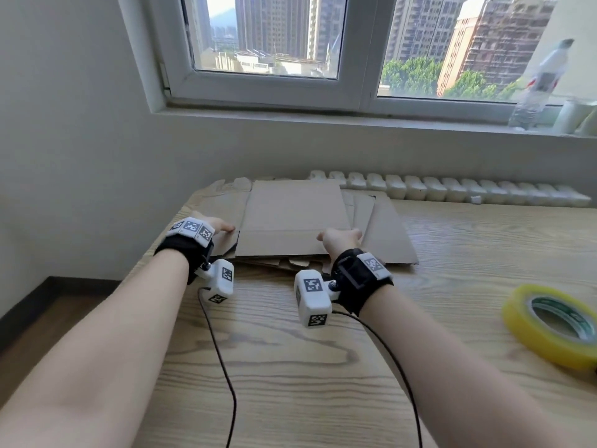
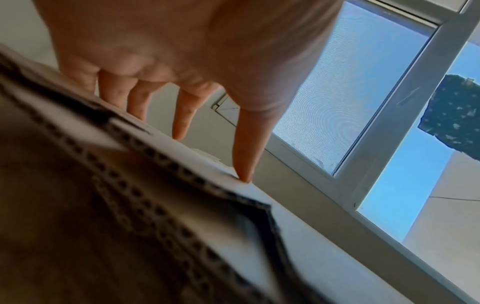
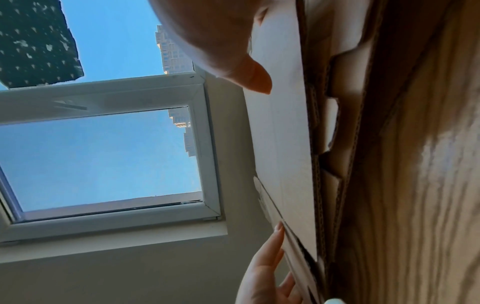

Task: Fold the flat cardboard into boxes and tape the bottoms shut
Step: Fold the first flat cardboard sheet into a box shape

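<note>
A stack of flat cardboard (image 1: 295, 215) lies on the wooden table (image 1: 290, 367), at the far side against the wall under the window (image 1: 274, 37). The left hand (image 1: 216, 226) rests with straight, spread fingers (image 2: 244, 148) on the top sheet's left edge, holding nothing. The right hand (image 1: 340, 239) sits at the near right edge of that sheet, thumb (image 3: 255, 79) laid on its face; whether its fingers curl under the edge cannot be told. The near edges of the sheets are ragged and uneven. A yellow tape roll (image 1: 555, 323) lies well apart at the right, with bare tabletop between it and the forearms.
</note>
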Motion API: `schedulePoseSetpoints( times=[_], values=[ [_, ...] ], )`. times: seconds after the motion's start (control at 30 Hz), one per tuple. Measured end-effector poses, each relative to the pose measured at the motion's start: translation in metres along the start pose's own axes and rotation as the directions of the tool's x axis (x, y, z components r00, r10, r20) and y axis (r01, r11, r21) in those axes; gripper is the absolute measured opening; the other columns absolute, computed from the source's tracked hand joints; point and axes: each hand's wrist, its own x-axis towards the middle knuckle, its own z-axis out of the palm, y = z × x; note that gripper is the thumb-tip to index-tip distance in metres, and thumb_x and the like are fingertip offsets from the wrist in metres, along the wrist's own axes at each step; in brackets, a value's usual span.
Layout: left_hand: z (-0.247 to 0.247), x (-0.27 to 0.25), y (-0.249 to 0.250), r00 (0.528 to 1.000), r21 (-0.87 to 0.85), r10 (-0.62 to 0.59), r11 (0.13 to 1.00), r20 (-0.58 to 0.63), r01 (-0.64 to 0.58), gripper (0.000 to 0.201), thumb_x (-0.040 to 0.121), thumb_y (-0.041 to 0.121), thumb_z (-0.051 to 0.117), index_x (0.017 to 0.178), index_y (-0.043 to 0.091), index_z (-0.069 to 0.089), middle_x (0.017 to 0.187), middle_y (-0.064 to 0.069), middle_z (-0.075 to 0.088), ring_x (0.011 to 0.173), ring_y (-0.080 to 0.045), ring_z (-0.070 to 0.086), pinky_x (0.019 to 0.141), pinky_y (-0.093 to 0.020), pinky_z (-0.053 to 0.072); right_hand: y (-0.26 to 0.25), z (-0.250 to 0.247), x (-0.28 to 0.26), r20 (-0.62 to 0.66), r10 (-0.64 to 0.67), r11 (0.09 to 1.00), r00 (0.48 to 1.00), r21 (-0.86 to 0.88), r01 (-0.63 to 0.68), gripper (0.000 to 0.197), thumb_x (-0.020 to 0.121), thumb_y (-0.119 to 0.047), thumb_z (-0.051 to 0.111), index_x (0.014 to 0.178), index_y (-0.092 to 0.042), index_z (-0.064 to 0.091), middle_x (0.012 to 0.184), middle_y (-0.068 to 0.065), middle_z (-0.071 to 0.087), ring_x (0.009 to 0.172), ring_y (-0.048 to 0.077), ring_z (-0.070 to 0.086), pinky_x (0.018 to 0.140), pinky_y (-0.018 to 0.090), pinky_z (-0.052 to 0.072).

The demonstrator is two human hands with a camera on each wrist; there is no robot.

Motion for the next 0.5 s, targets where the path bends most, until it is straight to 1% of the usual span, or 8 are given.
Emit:
schedulePoseSetpoints(
  times=[0.1, 0.17, 0.23, 0.3, 0.33, 0.37, 0.43, 0.5],
  values=[
    [-0.003, -0.004, -0.004, 0.994, -0.013, 0.018, 1.0, -0.109, -0.019, 0.101, 0.066, 0.048, 0.086, 0.146, 0.011, 0.037, 0.15, -0.018, 0.036, 0.135, -0.038, 0.04, 0.108, -0.043, 0.039, -0.004, -0.009, -0.025, -0.017, -0.001, 1.0, 1.0, -0.001, 0.001, 0.091, 0.057, -0.031, 0.066, 0.139, -0.025, 0.027, 0.156, 0.022, 0.021, 0.134, 0.049, 0.032, 0.107, 0.057, 0.038],
    [-0.001, -0.011, -0.003, 0.981, -0.061, 0.033, 0.997, -0.192, -0.045, 0.094, 0.06, 0.051, 0.087, 0.137, 0.014, 0.047, 0.143, -0.017, 0.036, 0.131, -0.038, 0.04, 0.107, -0.045, 0.038, -0.007, -0.019, -0.038, -0.012, 0.009, 1.0, 1.0, 0.014, -0.009, 0.094, 0.06, -0.029, 0.065, 0.144, -0.028, 0.023, 0.158, 0.023, 0.017, 0.136, 0.049, 0.031, 0.108, 0.055, 0.039],
    [0.0, -0.022, 0.001, 0.974, -0.093, 0.046, 0.993, -0.22, -0.068, 0.089, 0.055, 0.055, 0.085, 0.128, 0.016, 0.052, 0.139, -0.016, 0.037, 0.127, -0.039, 0.043, 0.107, -0.047, 0.038, -0.006, -0.032, -0.05, -0.023, 0.012, 1.0, 1.0, 0.016, -0.012, 0.092, 0.069, -0.03, 0.066, 0.149, -0.03, 0.02, 0.16, 0.025, 0.006, 0.139, 0.048, 0.026, 0.11, 0.051, 0.038],
    [0.0, -0.035, 0.008, 0.967, -0.117, 0.082, 0.987, -0.24, -0.113, 0.081, 0.057, 0.058, 0.084, 0.121, 0.017, 0.054, 0.138, -0.015, 0.04, 0.126, -0.038, 0.044, 0.105, -0.046, 0.04, -0.002, -0.046, -0.06, -0.071, -0.012, 1.0, 0.997, -0.014, 0.012, 0.082, 0.081, -0.029, 0.063, 0.151, -0.03, 0.02, 0.16, 0.024, -0.015, 0.146, 0.045, 0.01, 0.116, 0.046, 0.027],
    [0.001, -0.042, 0.013, 0.965, -0.136, 0.095, 0.982, -0.246, -0.132, 0.077, 0.059, 0.058, 0.083, 0.118, 0.018, 0.053, 0.138, -0.015, 0.041, 0.126, -0.037, 0.044, 0.103, -0.044, 0.039, 0.0, -0.055, -0.065, -0.099, -0.058, 0.998, 0.993, -0.025, 0.056, 0.078, 0.084, -0.029, 0.061, 0.152, -0.028, 0.021, 0.159, 0.023, -0.022, 0.148, 0.043, 0.003, 0.118, 0.046, 0.021],
    [0.001, -0.05, 0.018, 0.961, -0.158, 0.116, 0.975, -0.25, -0.159, 0.076, 0.061, 0.059, 0.082, 0.119, 0.019, 0.053, 0.138, -0.014, 0.042, 0.126, -0.036, 0.044, 0.101, -0.044, 0.039, 0.002, -0.062, -0.07, -0.118, -0.106, 0.994, 0.987, -0.024, 0.104, 0.076, 0.085, -0.03, 0.059, 0.151, -0.026, 0.022, 0.159, 0.022, -0.024, 0.149, 0.04, -0.001, 0.118, 0.048, 0.018],
    [0.001, -0.066, 0.03, 0.958, -0.21, 0.145, 0.957, -0.248, -0.2, 0.082, 0.064, 0.063, 0.08, 0.126, 0.018, 0.05, 0.139, -0.013, 0.041, 0.125, -0.035, 0.046, 0.097, -0.042, 0.04, 0.005, -0.077, -0.074, -0.151, -0.176, 0.984, 0.973, 0.005, 0.179, 0.075, 0.086, -0.033, 0.06, 0.151, -0.023, 0.023, 0.161, 0.019, -0.015, 0.149, 0.037, 0.001, 0.117, 0.05, 0.017],
    [0.004, -0.084, 0.043, 0.956, -0.279, 0.172, 0.931, -0.238, -0.237, 0.087, 0.065, 0.067, 0.077, 0.131, 0.018, 0.048, 0.138, -0.012, 0.041, 0.123, -0.034, 0.048, 0.094, -0.04, 0.042, 0.007, -0.095, -0.075, -0.186, -0.218, 0.973, 0.958, 0.039, 0.229, 0.075, 0.088, -0.04, 0.061, 0.15, -0.021, 0.024, 0.161, 0.019, 0.002, 0.147, 0.036, 0.009, 0.116, 0.05, 0.018]
  ],
)
